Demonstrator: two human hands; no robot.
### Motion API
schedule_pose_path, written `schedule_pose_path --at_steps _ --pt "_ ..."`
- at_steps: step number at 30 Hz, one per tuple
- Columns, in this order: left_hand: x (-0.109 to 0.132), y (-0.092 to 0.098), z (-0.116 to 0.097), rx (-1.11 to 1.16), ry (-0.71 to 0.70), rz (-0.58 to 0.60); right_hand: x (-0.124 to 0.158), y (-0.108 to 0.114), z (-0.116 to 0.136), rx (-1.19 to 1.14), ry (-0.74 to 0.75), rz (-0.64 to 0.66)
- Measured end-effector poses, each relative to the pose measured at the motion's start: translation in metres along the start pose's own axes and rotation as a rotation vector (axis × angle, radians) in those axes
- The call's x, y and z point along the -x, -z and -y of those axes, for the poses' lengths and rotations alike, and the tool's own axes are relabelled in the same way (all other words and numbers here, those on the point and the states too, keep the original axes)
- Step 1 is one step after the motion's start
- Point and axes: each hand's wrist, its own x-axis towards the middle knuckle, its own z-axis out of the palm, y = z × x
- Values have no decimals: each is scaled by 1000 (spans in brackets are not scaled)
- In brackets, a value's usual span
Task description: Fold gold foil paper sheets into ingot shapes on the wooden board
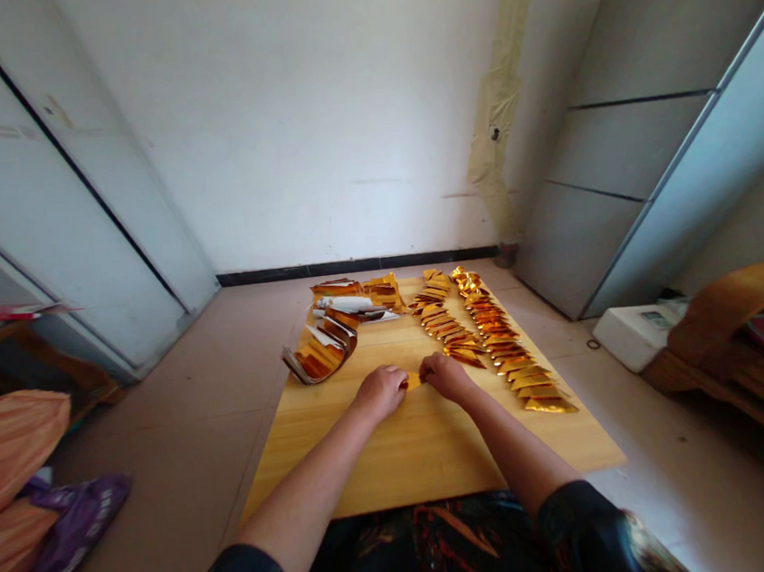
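My left hand [380, 391] and my right hand [444, 376] meet at the middle of a light wooden table [400, 452]. Both are closed on a small piece of gold foil paper [414, 380] pinched between them. A curved stack of unfolded gold foil sheets [321, 352] lies to the left of my hands. Two rows of folded gold paper pieces [497, 338] run along the right side of the table, from the far edge toward me. More gold pieces [382, 290] are heaped at the table's far edge.
White cabinet doors [78, 254] stand on the left and grey ones [658, 184] on the right. Orange and purple bags [29, 505] lie on the floor at left. A white box [633, 332] and a wooden chair [742, 330] sit at right.
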Motion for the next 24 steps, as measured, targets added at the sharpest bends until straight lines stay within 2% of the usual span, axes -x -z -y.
schedule_pose_path --at_steps 11,24 --pt "-2 1 -3 -41 2 18 3 -12 -18 -47 130 -60" --pt "0 2 -11 -128 -22 13 7 -17 -17 -13 187 -138"
